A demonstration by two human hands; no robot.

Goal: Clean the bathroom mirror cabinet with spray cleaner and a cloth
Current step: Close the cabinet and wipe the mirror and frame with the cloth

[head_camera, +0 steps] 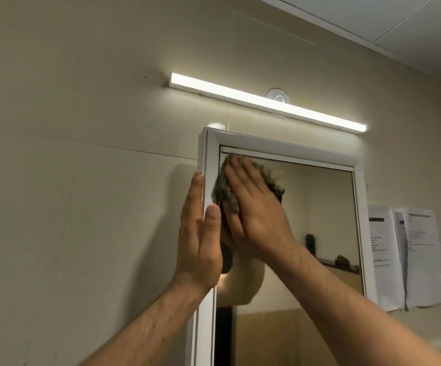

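R hand (256,215) flat, pressing fuzzy grey cloth (220,188) at top-L of white-framed mirror cabinet (280,149); glass runs right/down; L hand (198,241) flat too, braces edge

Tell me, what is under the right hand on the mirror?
A grey-green cloth, pressed flat against the mirror by the right hand. The hand covers most of it.

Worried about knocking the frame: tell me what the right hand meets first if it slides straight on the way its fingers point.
Probably the cabinet's white frame at its top-left corner: the right hand, flat on the cloth, points up and left.
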